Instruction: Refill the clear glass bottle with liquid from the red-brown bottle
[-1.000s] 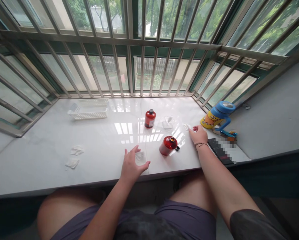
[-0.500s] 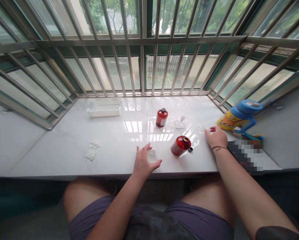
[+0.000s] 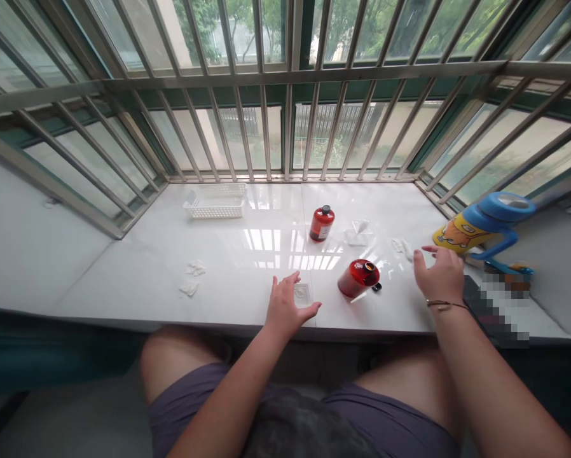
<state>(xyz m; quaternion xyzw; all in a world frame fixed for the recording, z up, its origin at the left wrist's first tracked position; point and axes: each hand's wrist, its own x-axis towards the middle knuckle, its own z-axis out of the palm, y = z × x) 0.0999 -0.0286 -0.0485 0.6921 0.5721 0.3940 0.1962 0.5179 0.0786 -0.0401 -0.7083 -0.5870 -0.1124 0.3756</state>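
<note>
My left hand (image 3: 286, 306) rests at the front of the white counter, thumb and fingers spread around a small clear square dish (image 3: 302, 294); whether it touches the dish I cannot tell. Something small and pale lies in the dish. My right hand (image 3: 440, 273) is open, with its fingertips just right of a crumpled white tissue (image 3: 402, 247). Between my hands stands an uncapped red-brown bottle (image 3: 357, 278), its black cap (image 3: 376, 287) lying beside it. Farther back is a second red-brown bottle (image 3: 322, 225) with its black cap on.
A clear box (image 3: 358, 238) with a tissue sticking up stands behind the uncapped bottle. A blue and yellow tumbler (image 3: 476, 226) and a dark flat object (image 3: 481, 312) are at right. Tissue pieces (image 3: 190, 288) and a white basket (image 3: 216, 213) are at left. Window bars border the back.
The view has swung slightly left, so everything appears farther right. My right hand has drawn a little away from the tissue, which shows more fully. My left hand stays around the dish.
</note>
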